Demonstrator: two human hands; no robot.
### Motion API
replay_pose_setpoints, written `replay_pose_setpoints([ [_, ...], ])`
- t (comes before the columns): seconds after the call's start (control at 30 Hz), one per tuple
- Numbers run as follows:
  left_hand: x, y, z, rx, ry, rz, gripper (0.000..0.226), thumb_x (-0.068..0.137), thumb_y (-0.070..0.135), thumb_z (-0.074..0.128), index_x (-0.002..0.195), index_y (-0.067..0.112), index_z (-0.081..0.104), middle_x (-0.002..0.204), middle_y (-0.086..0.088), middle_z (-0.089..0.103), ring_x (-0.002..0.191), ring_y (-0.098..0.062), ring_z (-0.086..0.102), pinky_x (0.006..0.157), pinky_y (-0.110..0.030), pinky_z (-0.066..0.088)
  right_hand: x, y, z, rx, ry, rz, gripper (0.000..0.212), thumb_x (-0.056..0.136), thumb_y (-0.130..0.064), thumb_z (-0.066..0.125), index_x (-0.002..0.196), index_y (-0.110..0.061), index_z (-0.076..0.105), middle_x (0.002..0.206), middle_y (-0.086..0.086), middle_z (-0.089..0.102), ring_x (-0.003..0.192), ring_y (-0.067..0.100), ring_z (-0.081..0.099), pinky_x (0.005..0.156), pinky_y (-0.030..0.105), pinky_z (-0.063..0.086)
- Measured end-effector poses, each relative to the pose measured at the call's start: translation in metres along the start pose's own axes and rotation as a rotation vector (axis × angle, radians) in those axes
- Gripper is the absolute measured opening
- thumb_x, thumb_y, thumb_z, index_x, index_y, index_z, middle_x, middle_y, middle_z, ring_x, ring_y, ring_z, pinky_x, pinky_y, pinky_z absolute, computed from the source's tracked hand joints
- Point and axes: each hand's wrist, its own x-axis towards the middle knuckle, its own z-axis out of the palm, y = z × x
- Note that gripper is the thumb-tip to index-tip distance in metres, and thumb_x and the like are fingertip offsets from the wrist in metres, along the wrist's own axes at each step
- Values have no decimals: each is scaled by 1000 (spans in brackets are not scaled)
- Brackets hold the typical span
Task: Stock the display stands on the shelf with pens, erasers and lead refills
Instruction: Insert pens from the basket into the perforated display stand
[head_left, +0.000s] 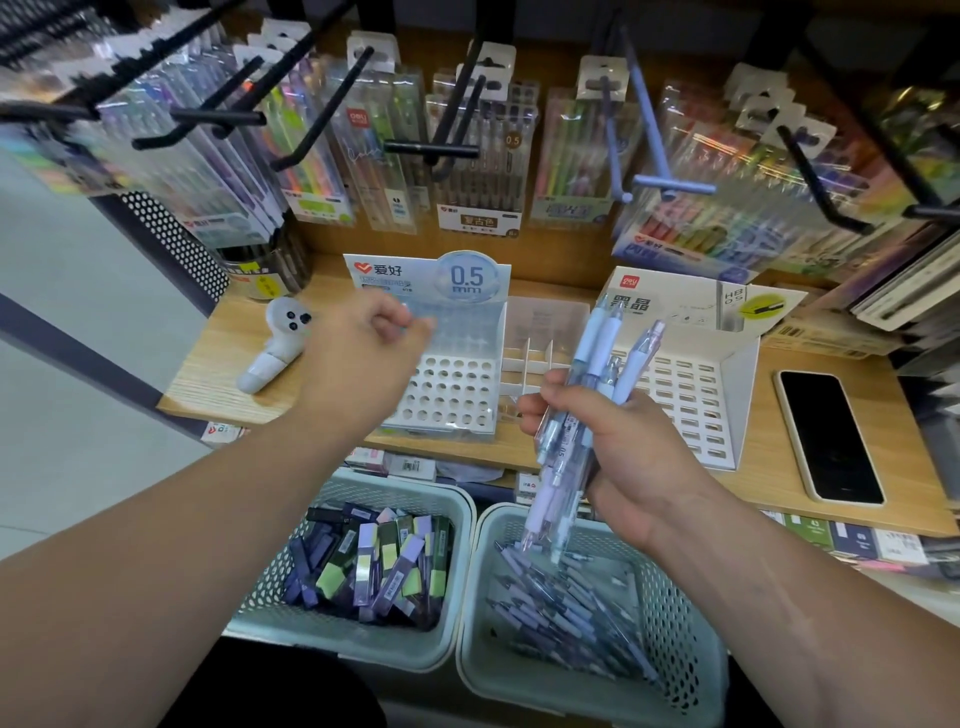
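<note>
The wooden shelf (218, 374) carried the pen stand (452, 389), a white block of round holes under a "0.5 mm" card, and everything else is placed from that stand. Below and in front of it sat two pale baskets. The left basket (395, 480) held lead refill boxes (374, 566), and the right basket (470, 597), below and to the stand's right, held loose pens (566, 608). A clear divided stand (530, 358) touched the pen stand's right side. Beyond that was a slotted stand (696, 395), and a phone (826, 436) lay farther right again.

The right hand (634, 457) was just right of the pen stand's front corner. Its fingers were wrapped round a bundle of pens (602, 353), which fanned upward over the divided stand. The left hand (363, 353) hovered over the pen stand's left edge, its fingers curled toward the thumb. It was blurred, so whether it pinched anything could not be told.

Every visible hole looked empty, so filling had barely begun. The step would probably go best if the left hand drew one pen at a time from the bundle and dropped it upright into a back-row hole. Working forward from there would keep standing pens from blocking the reach. The right hand's grasp needed to stay firm, or the splayed bundle might slip.
</note>
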Motion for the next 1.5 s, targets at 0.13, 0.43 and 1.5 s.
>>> replay_pose_setpoints([
  [0.13,-39,34,15,-230,-645,-173,29,91,43,68,86,15,73,79,-4,73,68,-18,68,60,-31,50,1,0,3,33,42,-58,11,92,-7,67,102,-11,69,87,9,77,80,22,74,66,31,57],
  [0.43,-60,26,31,-368,-674,-240,13,86,15,77,81,4,74,73,-14,73,63,-21,68,57,-30,50,5,8,1,-48,137,-69,8,89,-12,73,96,-11,71,80,11,69,66,26,65,59,37,57],
  [1.5,-55,20,32,-387,-668,-114,16,97,6,61,110,13,66,90,-16,63,76,-19,53,71,-32,47,2,4,2,-21,70,24,11,82,-10,79,92,-8,74,76,7,73,64,18,68,57,30,55],
])
